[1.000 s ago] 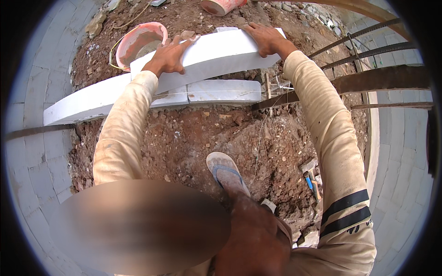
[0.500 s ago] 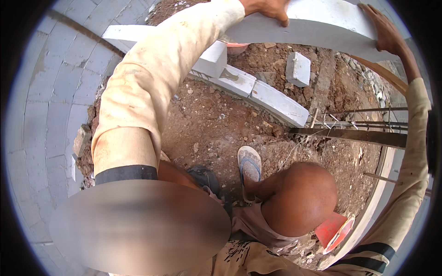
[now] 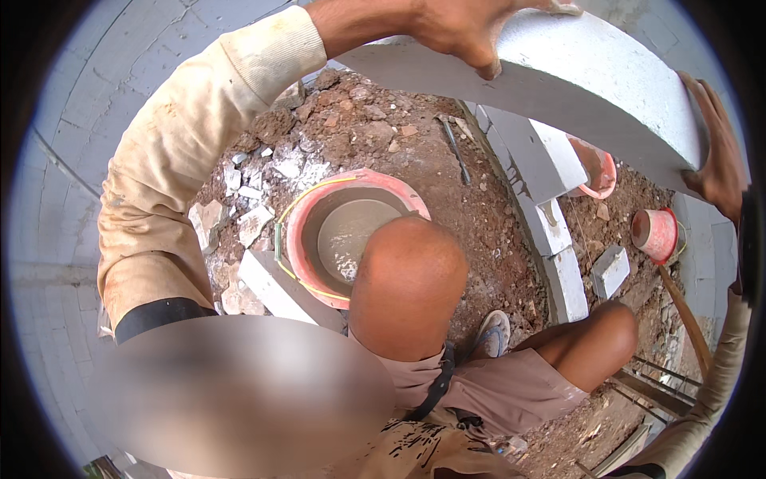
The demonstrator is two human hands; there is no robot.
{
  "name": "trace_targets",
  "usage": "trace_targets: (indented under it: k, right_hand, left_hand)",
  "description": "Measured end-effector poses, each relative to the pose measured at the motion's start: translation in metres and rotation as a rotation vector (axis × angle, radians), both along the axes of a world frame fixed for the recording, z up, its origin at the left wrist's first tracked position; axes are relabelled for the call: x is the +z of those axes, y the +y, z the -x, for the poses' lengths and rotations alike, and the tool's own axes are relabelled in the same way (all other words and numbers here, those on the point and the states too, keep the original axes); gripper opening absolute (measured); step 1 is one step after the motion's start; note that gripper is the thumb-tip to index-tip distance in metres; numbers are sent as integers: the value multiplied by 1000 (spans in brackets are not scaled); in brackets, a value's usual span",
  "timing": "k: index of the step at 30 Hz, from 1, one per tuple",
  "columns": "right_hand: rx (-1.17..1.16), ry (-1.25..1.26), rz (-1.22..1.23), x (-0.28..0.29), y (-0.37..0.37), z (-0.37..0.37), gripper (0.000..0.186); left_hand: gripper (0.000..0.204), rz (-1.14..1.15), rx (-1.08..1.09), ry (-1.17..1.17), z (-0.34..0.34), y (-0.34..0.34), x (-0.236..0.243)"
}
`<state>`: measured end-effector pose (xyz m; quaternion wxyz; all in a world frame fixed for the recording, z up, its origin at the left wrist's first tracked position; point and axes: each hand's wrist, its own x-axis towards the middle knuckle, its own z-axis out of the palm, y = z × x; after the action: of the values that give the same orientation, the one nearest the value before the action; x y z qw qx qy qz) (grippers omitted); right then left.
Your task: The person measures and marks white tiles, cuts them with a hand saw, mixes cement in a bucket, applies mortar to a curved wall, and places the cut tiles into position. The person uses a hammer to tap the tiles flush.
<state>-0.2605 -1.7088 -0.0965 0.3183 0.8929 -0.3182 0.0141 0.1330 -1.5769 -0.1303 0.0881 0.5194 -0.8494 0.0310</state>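
A long white block (image 3: 578, 88) spans the top of the view, raised off the ground. My left hand (image 3: 467, 36) grips it toward the left, thumb against the grey near side. My right hand (image 3: 710, 148) is closed around its right end. Below it runs a row of white blocks (image 3: 542, 160), some with grey wet material smeared along them. A pink bucket (image 3: 307, 215) of grey wet mix sits by my bent knee (image 3: 407, 279), which hides part of it.
Two more pink buckets (image 3: 592, 184) (image 3: 654, 235), a loose white block (image 3: 610, 271) and a metal bar (image 3: 453, 148) lie on rubble-strewn soil. Rebar (image 3: 662, 391) and a wooden plank (image 3: 686, 315) are at lower right. Grey block paving (image 3: 60, 231) borders the left.
The long block has risen away from the row, still in both hands. My view has turned, my knees are bent up, and the bucket of grey mix has come into view.
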Motion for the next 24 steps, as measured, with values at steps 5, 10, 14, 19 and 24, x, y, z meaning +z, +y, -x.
trace_targets:
  k: [5, 10, 14, 19, 24]
  right_hand:
    - [343, -109, -330, -74, 7, -202, 118]
    - [578, -3, -686, -167, 24, -374, 120]
    - [645, 187, -822, -234, 43, -471, 120]
    - [751, 359, -1016, -301, 62, -555, 100]
    - [645, 406, -1290, -332, 30, -607, 90]
  left_hand:
    - [116, 32, 467, -178, -129, 108, -66]
    - [121, -183, 757, -171, -220, 188, -135]
    - [123, -434, 914, -83, -276, 227, -193]
    - [121, -610, 901, 221, -344, 258, -269]
    - [111, -309, 883, 10, -361, 273, -292]
